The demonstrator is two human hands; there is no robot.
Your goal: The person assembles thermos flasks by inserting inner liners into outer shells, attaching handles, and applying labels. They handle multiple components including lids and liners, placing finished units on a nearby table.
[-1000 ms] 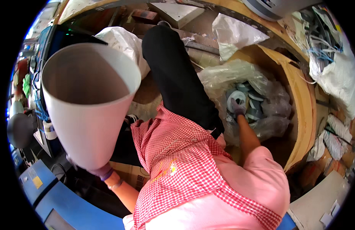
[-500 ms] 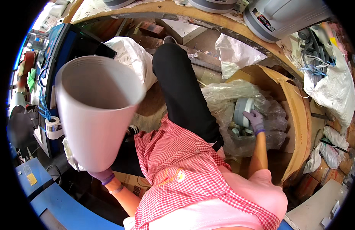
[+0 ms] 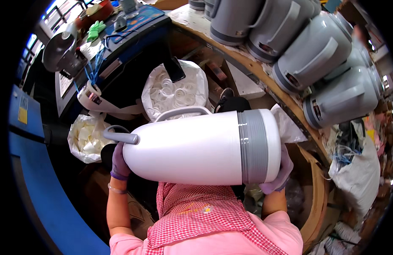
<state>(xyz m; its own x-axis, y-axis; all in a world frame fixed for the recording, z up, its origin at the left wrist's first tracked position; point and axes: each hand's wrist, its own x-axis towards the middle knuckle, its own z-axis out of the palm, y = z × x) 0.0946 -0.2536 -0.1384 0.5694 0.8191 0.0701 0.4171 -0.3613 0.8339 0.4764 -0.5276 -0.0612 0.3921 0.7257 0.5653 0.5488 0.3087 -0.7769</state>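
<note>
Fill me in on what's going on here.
A person holds a white jug sideways in front of them, left hand at its rounded end, right hand at its grey-banded end. Grey jugs stand on the bench; a bag of rings sits beyond.

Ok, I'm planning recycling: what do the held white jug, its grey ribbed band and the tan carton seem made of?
White jug: probably plastic, smooth and satin, with soft highlights, though painted metal is possible. Grey ribbed band: likely moulded plastic, with even ridges and short glints. Tan carton: apparently cardboard, matte, with plain brownish walls.
</note>
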